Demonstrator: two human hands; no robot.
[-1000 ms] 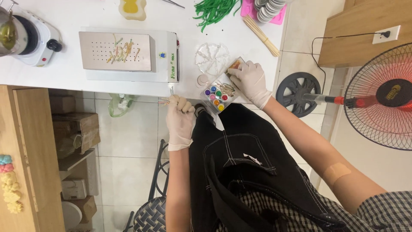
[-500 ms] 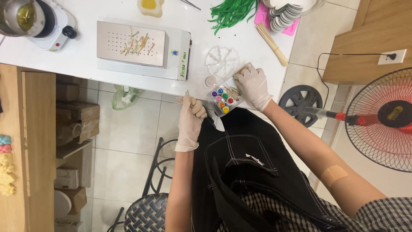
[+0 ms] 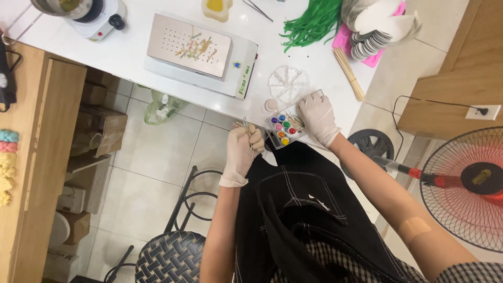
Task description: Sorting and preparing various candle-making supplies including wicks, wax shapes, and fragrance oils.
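1. At the far left stood a wooden cabinet, with pastel moulded shapes lying on its top edge.
2. On the white table, a small electric hotplate carried a metal pot.
3. Beside it sat a white machine with a perforated metal plate on top; a few thin coloured strips lay across the holes.
4. Below the table edge, the left hand, in a pale glove, was closed around slender tweezers, whose tips pointed up toward the table. The fingers were curled tight on the tool.
5. Just right of that hand, a small paint palette with wells of purple, green, orange, red and blue rested at the table's edge, over the lap of the black apron.
6. Behind the palette lay a clear round divided dish and a small pale disc.
7. The gloved right hand lay on the palette's right end, fingers bent down onto it; I could not tell whether they pinched anything small there.
8. Farther back were a heap of green strands, bamboo skewers and a stack of round white pieces on a pink tray.
9. At the right, a red floor fan stood on the tiles.
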